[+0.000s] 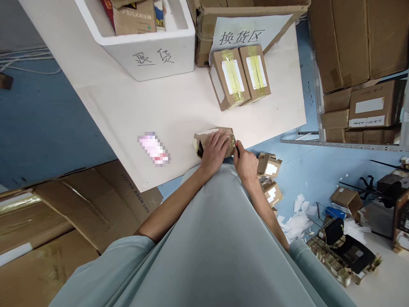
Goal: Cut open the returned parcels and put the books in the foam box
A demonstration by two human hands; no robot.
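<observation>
A small cardboard box [207, 135] lies at the table's front edge, close against my body, with a dark opening at its left end. My left hand [214, 151] is laid over the box, fingers stretched across its top and holding it in place. At the box's right end, my right hand [245, 162] is closed around a slim black box cutter [237, 148] with a red part near its tip. The cutter's tip is at the taped edge; its blade is too small to make out. Most of the cutter is hidden in my fist.
Two taped boxes [230, 79] stand farther back on the white table [128, 111]. Behind them are a labelled carton [204, 38] and a white foam bin [159, 59]. A blurred phone-like object [154, 148] lies left. Opened boxes [268, 165] and paper scraps [295, 224] lie on the floor right.
</observation>
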